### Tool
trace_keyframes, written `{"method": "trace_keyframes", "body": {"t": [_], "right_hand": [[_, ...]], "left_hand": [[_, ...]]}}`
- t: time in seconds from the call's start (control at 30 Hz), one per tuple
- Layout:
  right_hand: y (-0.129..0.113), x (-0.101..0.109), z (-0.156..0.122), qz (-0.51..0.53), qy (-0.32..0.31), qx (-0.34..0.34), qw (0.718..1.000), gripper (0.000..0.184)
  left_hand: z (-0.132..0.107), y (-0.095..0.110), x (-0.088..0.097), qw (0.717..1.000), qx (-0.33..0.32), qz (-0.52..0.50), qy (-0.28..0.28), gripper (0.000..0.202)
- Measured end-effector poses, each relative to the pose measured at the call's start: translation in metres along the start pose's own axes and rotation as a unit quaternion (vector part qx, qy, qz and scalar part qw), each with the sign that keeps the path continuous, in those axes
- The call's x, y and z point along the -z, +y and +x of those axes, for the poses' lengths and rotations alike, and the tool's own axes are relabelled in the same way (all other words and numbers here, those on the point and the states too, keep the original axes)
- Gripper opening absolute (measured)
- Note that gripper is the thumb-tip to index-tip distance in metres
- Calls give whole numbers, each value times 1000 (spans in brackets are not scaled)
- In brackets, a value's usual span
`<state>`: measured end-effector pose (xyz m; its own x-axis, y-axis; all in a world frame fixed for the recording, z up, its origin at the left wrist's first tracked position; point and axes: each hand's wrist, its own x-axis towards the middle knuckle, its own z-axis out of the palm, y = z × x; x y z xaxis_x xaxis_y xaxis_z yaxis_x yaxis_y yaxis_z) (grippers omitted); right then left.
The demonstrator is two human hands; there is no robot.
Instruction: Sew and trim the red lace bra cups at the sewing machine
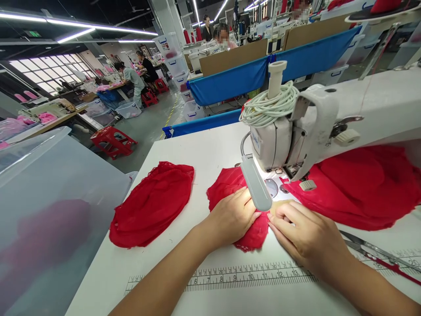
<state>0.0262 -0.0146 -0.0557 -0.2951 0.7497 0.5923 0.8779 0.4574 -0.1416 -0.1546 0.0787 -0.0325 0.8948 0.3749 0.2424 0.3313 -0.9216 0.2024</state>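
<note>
A small red fabric piece with a lacy edge (255, 235) lies on the white table at the sewing machine (274, 145). My left hand (232, 217) rests over its middle, fingers bent and closed on the cloth; a grey lamp head (256, 184) hides some fingertips. At the fabric's right edge, my right hand (304, 235) has thumb and forefinger pinched together on the cloth. Both hands are just in front of the needle area, which is partly hidden by the lamp and machine head.
Another red lace-edged piece (153, 204) lies left. More red fabric (365, 186) is bunched under the machine arm, with scissors (378, 252) nearby. A printed ruler scale (243, 278) runs along the front. A translucent bin (62, 210) stands left; co-workers sit farther back.
</note>
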Motion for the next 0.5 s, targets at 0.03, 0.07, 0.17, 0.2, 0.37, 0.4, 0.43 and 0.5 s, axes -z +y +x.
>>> {"method": "trace_keyframes", "body": {"t": [0.03,0.07,0.17,0.2,0.37,0.4,0.43,0.5], "right_hand": [[0,0,0,-2,1,0,1000,23],[0,0,0,-4,3,0,1000,23],[0,0,2,-5,9,3,1000,24],[0,0,2,-5,11,3,1000,25],[2,-1,3,-12,22,5,1000,27],[2,-1,3,-11,25,6,1000,28],[2,-1,3,-10,28,6,1000,28],[2,-1,2,-8,32,4,999,28]], "left_hand": [[0,-1,-1,1000,2,0,-4,27],[0,-1,-2,1000,6,0,-8,29],[0,0,-2,1000,13,9,-16,34],[0,1,-2,1000,12,16,-16,36],[0,3,-1,999,-4,48,-8,50],[0,3,-1,999,-6,52,-4,54],[0,3,-1,998,-8,56,0,56],[0,4,0,998,-11,61,7,57]]}}
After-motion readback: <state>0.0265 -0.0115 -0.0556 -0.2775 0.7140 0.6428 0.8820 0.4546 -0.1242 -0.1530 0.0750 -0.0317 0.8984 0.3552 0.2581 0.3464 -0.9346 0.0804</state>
